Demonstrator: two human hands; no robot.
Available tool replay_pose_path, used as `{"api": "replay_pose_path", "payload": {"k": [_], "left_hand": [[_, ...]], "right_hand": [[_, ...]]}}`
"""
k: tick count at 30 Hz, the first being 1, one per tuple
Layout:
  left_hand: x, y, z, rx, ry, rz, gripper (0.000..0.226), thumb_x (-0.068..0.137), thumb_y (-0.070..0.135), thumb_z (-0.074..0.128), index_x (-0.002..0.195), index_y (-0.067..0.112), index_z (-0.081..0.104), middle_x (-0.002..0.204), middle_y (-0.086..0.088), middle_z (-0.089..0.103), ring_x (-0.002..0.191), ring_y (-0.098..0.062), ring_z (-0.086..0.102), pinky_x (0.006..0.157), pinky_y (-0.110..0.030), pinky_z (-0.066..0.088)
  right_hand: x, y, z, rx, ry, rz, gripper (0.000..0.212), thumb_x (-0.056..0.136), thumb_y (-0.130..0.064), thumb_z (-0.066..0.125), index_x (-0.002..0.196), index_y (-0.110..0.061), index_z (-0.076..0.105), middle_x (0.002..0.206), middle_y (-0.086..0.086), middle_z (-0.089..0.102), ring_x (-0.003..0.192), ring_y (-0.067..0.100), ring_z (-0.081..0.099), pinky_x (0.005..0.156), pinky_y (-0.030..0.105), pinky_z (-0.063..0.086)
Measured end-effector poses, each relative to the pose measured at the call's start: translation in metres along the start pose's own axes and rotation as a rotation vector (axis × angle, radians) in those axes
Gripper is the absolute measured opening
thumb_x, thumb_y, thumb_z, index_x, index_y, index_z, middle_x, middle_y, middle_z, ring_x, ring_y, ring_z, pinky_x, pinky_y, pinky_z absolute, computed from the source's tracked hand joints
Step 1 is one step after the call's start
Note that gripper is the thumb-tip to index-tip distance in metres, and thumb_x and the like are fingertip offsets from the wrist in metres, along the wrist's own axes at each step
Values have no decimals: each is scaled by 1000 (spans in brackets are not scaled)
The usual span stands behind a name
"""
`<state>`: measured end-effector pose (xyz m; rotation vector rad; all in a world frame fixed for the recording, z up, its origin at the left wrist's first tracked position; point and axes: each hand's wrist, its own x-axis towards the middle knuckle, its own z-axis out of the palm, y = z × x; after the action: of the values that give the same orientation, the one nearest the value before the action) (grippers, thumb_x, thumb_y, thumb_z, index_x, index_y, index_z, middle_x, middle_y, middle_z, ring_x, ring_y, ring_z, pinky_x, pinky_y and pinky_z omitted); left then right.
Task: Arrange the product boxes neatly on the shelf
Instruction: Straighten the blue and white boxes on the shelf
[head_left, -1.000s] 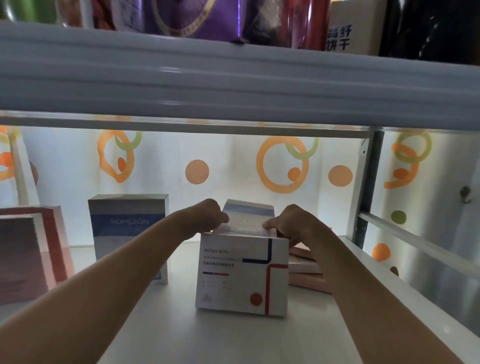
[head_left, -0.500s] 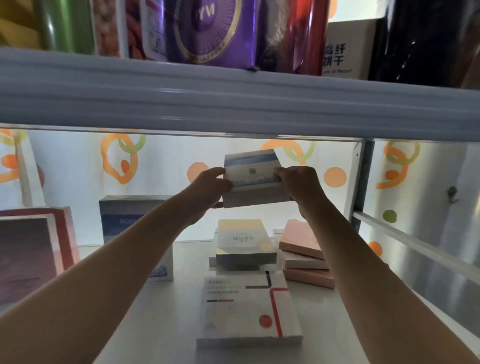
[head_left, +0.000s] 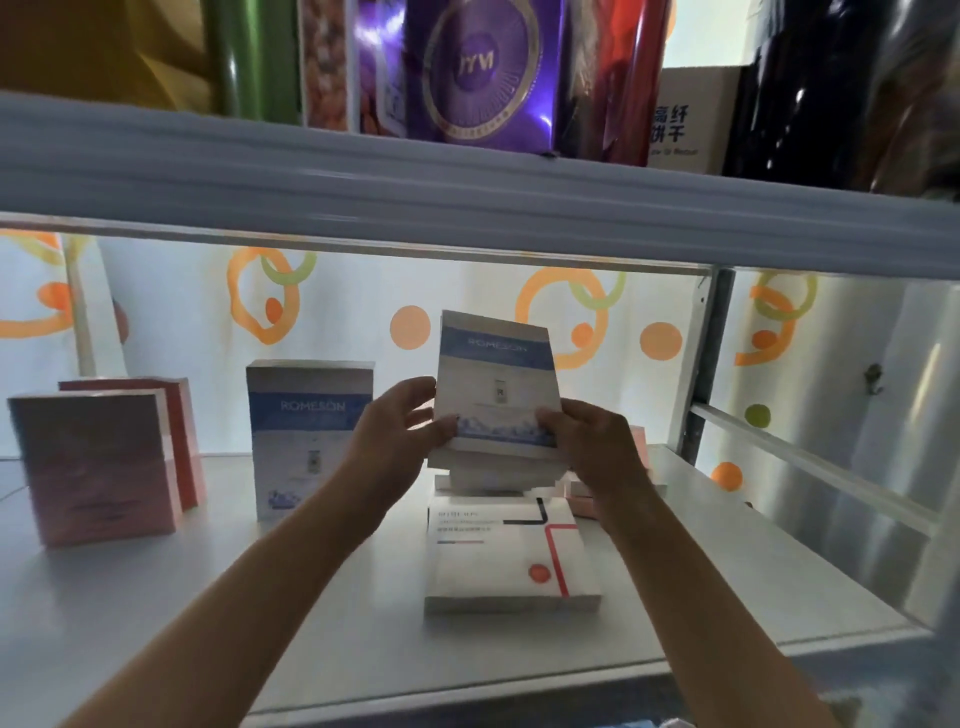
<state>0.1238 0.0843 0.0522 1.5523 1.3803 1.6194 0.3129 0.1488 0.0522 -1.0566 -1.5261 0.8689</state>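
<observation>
Both my hands hold a blue-and-white ROMESON box (head_left: 496, 387) upright above the white shelf (head_left: 208, 613), its front facing me. My left hand (head_left: 397, 436) grips its lower left edge and my right hand (head_left: 592, 441) its lower right corner. A matching ROMESON box (head_left: 306, 441) stands upright to the left. Directly under the held box lies a stack of flat boxes (head_left: 493, 475), mostly hidden. In front of that stack a white box with red and dark lines (head_left: 511, 556) lies flat. Two pink boxes (head_left: 98, 462) stand at the far left.
Flat pink boxes (head_left: 641, 452) lie behind my right wrist. A metal upright post (head_left: 704, 358) and rail bound the shelf on the right. The upper shelf board (head_left: 467, 208) hangs low overhead, loaded with a purple box (head_left: 483, 73) and other packages.
I lifted the blue-and-white box off the stack and turned it from flat to upright, front facing me. The white red-lined box, standing a second ago, now lies flat.
</observation>
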Motion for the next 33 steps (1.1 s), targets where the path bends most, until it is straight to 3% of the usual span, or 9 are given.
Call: {"api": "replay_pose_path", "payload": {"k": [3, 7, 13, 16, 20, 25, 29, 31, 33], "left_hand": [[-27, -2, -8, 6, 12, 45, 45, 87, 14, 68, 128, 28, 56, 121, 13, 64, 114, -9, 58, 89, -32, 52], [-59, 1, -18, 54, 55, 51, 59, 86, 12, 68, 136, 36, 49, 127, 19, 50, 121, -5, 45, 100, -42, 41], [-99, 6, -41, -102, 24, -33, 50, 86, 3, 66, 123, 33, 51, 126, 8, 59, 111, -16, 59, 79, -25, 57], [-120, 7, -48, -53, 24, -11, 54, 81, 5, 72, 122, 32, 51, 124, 6, 59, 114, -17, 58, 93, -37, 53], [-142, 16, -57, -32, -21, 59, 61, 81, 6, 73, 133, 29, 50, 127, 10, 61, 114, -12, 60, 89, -36, 56], [-158, 27, -69, 66, -75, 162, 45, 89, 9, 64, 124, 35, 56, 107, 28, 67, 103, 7, 61, 75, -10, 51], [-169, 30, -76, 110, -64, 184, 34, 96, 22, 50, 116, 49, 56, 112, 21, 65, 107, -1, 60, 78, -13, 51], [-173, 31, -77, 153, -93, 187, 31, 96, 27, 49, 114, 50, 57, 122, 20, 60, 112, 0, 55, 79, -9, 49], [-173, 24, -76, 321, -79, 233, 33, 94, 25, 54, 119, 46, 58, 134, 20, 53, 123, 4, 47, 94, -8, 42]], "right_hand": [[-24, 6, 7, 33, -7, -17, 16, 95, -21, 59, 106, -20, 71, 96, -6, 72, 80, 9, 67, 57, 10, 50], [-53, 4, 17, 87, -15, -68, 20, 95, -21, 62, 113, -27, 68, 92, -16, 70, 80, 7, 69, 59, 11, 51], [-90, 0, 31, 179, -94, -123, 30, 92, -16, 66, 121, -23, 64, 106, -9, 70, 87, 5, 67, 57, 8, 50], [-105, -7, 47, 213, -166, -75, 60, 75, -45, 79, 125, -27, 52, 113, -8, 65, 96, 10, 65, 63, 13, 55], [-115, -8, 64, 307, -320, 14, 101, 47, -73, 81, 130, -28, 46, 120, -1, 64, 105, 19, 65, 86, 33, 58], [-128, -11, 81, 470, -542, 63, 89, 57, -69, 78, 129, -22, 56, 119, 6, 68, 108, 24, 66, 86, 37, 57], [-132, -10, 95, 769, -691, 196, 76, 64, -62, 78, 125, -19, 64, 123, 22, 58, 115, 41, 55, 103, 55, 45], [-137, -10, 100, 1022, -754, 290, 71, 75, -53, 71, 130, -10, 58, 118, 22, 57, 109, 40, 56, 101, 55, 42], [-140, -8, 104, 1202, -781, 360, 67, 83, -53, 54, 132, -6, 53, 112, 21, 61, 101, 37, 60, 93, 52, 49]]}}
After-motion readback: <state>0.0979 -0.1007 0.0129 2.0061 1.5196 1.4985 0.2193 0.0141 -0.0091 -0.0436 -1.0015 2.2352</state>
